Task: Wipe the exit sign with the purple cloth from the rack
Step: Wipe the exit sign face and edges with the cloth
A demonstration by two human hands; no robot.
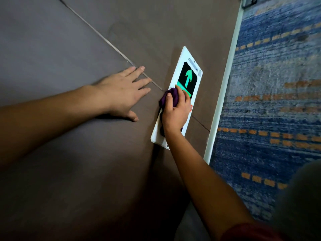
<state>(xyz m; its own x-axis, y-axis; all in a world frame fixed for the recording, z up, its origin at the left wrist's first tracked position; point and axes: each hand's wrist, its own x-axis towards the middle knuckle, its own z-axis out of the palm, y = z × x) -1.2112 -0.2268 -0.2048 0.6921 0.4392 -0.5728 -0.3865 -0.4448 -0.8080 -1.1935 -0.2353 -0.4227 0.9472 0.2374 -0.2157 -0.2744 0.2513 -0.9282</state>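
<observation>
Partly hidden, the exit sign (188,75) lies under right-hand fingers (177,101) clenching the purple cloth (171,98).

Wall panels (60,49): dark brown, matte, seen filling the left and centre of the view.
Panel seam (97,33): a thin pale line, seen running diagonally from upper left down toward the middle.
Skirting strip (224,87): white, narrow, seen running along the foot of the wall, between the panels and the carpet.
Carpet (271,101): blue, streaked, crossed by rows of orange dashes.
Upper right corner: a dark object was glimpsed, too cropped to be told.
</observation>
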